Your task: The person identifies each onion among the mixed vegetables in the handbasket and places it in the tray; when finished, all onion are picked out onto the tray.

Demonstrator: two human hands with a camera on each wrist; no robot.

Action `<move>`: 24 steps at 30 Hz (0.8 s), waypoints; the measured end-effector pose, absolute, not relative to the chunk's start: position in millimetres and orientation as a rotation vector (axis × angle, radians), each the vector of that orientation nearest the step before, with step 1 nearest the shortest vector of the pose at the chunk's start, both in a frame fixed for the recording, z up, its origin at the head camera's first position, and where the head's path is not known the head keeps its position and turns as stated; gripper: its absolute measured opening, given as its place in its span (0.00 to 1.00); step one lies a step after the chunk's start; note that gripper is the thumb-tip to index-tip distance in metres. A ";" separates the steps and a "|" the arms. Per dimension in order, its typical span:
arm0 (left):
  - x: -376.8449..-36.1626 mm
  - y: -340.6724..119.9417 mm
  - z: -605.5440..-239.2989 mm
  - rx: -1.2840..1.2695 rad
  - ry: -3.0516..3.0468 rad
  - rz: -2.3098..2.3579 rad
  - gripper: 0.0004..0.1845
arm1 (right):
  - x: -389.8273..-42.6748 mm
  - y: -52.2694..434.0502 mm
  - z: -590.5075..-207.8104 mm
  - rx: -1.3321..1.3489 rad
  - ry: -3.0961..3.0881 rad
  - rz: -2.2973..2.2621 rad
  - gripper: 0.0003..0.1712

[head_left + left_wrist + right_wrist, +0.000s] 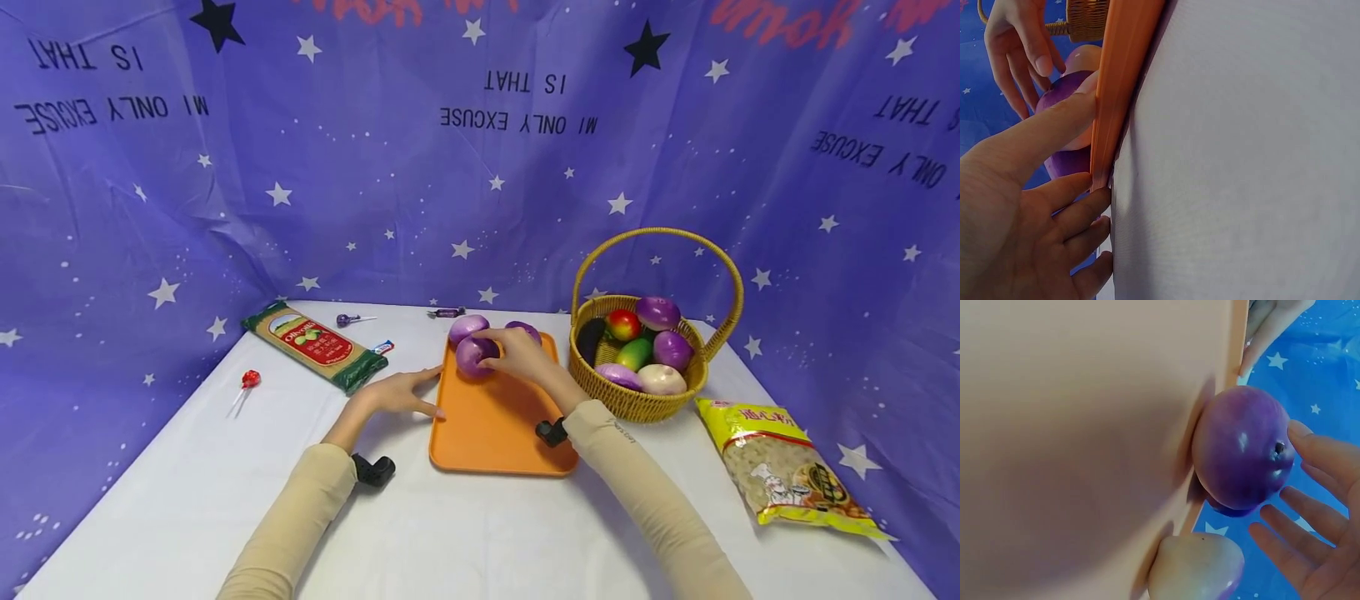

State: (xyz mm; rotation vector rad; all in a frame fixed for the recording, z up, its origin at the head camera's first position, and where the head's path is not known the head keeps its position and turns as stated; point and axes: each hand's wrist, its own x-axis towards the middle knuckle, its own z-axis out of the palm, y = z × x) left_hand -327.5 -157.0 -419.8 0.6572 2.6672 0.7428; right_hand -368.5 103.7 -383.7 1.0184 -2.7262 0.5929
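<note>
An orange tray (pixel 487 425) lies on the table, with three purple onions at its far end. My right hand (pixel 521 354) is at the nearest onion (pixel 474 358). In the right wrist view its fingers are spread, the thumb tip (pixel 1299 428) at the onion's skin and the other fingertips just off it. Behind sits a second onion (pixel 468 325); a third onion (pixel 522 330), partly hidden by the right hand, shows pale underneath in the right wrist view. My left hand (pixel 397 393) rests against the tray's left edge, thumb and fingers apart.
Right of the tray stands a wicker basket (pixel 637 408) of toy vegetables and fruit, its handle raised. A yellow pasta bag (pixel 787 467) lies in front of it. To the left are a spaghetti pack (pixel 315 343), a red lollipop (pixel 250 380) and a purple lollipop (pixel 345 320); a wrapped candy (pixel 447 312) lies behind.
</note>
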 end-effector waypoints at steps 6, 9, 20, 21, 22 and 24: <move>-328.0 -157.0 -417.5 0.648 2.661 0.743 0.52 | -362.4 116.4 -372.2 1.084 -2.696 0.589 0.27; -328.3 -157.1 -416.7 0.651 2.661 0.743 0.52 | -355.8 126.5 -363.8 1.135 -2.664 0.592 0.28; -327.0 -155.9 -416.1 0.650 2.646 0.755 0.52 | -320.4 179.4 -340.8 1.148 -2.621 0.544 0.30; -327.4 -155.8 -416.1 0.647 2.646 0.755 0.52 | -318.1 185.9 -338.9 1.127 -2.624 0.528 0.30; -327.3 -155.6 -416.0 0.644 2.645 0.757 0.52 | -315.5 192.6 -336.8 1.106 -2.632 0.519 0.29; -327.7 -155.4 -416.6 0.649 2.645 0.759 0.52 | -311.1 206.4 -332.9 1.057 -2.654 0.500 0.29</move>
